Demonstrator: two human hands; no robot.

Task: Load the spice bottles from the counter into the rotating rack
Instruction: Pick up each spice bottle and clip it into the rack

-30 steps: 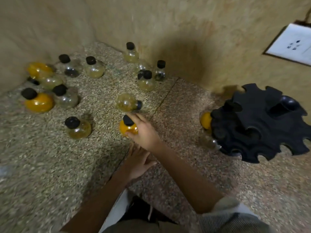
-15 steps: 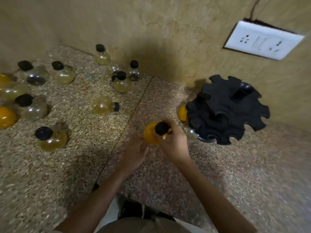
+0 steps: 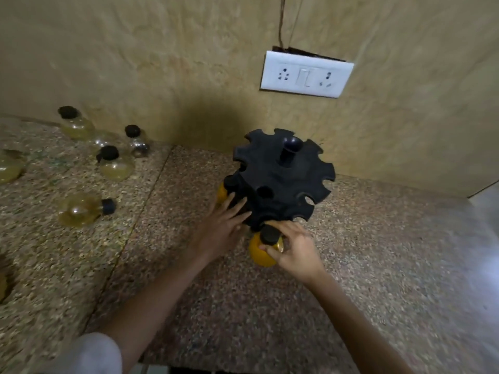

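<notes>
The task was at an early stage. The black rack (image 3: 280, 179) stood on the counter (image 3: 378, 252) close to the wall, and most of its notches showed empty. One yellow bottle (image 3: 222, 192) seemed already hung at its left side, partly behind the left hand. The right hand (image 3: 293, 248) was clamped with its fingers on a second yellow bottle (image 3: 260, 252), just under the cap, and held it at the near edge of the rack, touching or almost touching a notch; I judged it was not yet seated. The left hand (image 3: 221, 229) lay open and flat against the side of the rack, probably to keep it from turning.

Much was left: at least five bottles (image 3: 83, 209) waited on the counter at the left, one lying on its side. More could be beyond the left border, where one bottle was cut off. The lower tier of the rack was hidden under the top disc, so its load could not be counted.
</notes>
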